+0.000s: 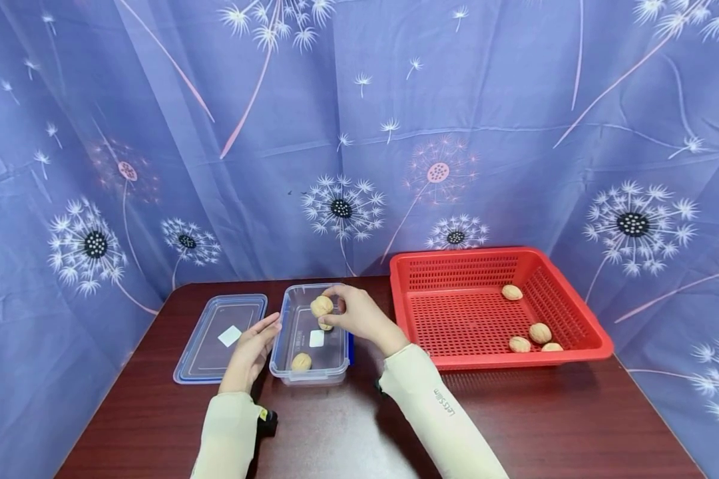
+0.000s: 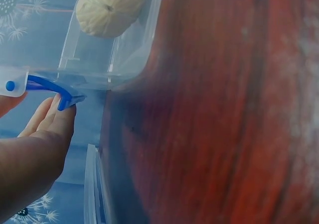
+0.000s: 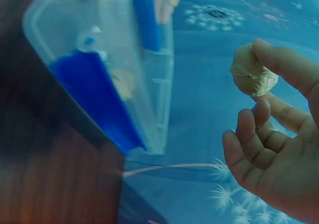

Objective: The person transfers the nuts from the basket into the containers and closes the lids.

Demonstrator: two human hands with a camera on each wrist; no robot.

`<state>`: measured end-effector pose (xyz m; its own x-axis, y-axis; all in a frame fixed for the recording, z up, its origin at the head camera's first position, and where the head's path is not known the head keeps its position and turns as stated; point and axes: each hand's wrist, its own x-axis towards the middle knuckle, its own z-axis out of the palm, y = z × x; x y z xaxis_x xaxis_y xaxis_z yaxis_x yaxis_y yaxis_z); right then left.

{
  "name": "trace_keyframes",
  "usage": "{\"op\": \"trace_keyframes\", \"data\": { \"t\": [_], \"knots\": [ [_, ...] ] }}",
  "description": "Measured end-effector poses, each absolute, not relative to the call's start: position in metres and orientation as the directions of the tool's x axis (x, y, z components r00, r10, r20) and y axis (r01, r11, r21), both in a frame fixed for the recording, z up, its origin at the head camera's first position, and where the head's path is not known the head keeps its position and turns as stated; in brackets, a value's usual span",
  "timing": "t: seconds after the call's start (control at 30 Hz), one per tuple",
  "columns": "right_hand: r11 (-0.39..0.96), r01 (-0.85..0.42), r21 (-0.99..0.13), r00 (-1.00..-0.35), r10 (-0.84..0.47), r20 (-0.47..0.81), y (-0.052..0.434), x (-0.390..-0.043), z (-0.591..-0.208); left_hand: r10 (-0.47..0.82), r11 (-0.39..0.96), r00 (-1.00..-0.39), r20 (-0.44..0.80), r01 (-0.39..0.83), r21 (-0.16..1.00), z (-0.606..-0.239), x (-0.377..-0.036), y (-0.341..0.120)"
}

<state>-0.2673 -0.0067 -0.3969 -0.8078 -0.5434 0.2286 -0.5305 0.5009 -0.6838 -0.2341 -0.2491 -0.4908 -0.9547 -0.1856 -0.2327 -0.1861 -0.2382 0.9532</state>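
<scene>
1. The right hand (image 1: 359, 316) pinches a walnut (image 1: 321, 306) between thumb and fingertips, holding it above the clear container (image 1: 302, 372).
2. The walnut looks nearly round; its seam seems to run sideways, though the view is blurry.
3. The left hand (image 1: 253, 349), fingers straight, rests against the container's left wall, just beside a flat lid (image 1: 200, 359).
4. Another walnut (image 1: 301, 362) lies inside, below the right hand.

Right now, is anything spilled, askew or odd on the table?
Nothing stands out. The box sits flat with its lid off beside it; walnuts lie only in the box and the red basket. The right hand pinches one walnut above the box.
</scene>
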Motion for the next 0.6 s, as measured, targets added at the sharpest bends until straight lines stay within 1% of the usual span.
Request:
{"op": "trace_keyframes", "data": {
  "t": [0.23, 0.6],
  "knots": [
    [0.548, -0.521, -0.654, -0.804, -0.572, 0.161, -0.014, -0.264, -0.416, -0.193, -0.25, -0.956, -0.22, -0.169, 0.953, -0.495, -0.234, -0.248],
    [0.507, -0.536, -0.675, -0.774, -0.615, 0.152, -0.015, -0.26, -0.421, -0.184, -0.262, -0.955, -0.232, -0.18, 0.948, -0.491, -0.234, -0.249]
  ]
}}
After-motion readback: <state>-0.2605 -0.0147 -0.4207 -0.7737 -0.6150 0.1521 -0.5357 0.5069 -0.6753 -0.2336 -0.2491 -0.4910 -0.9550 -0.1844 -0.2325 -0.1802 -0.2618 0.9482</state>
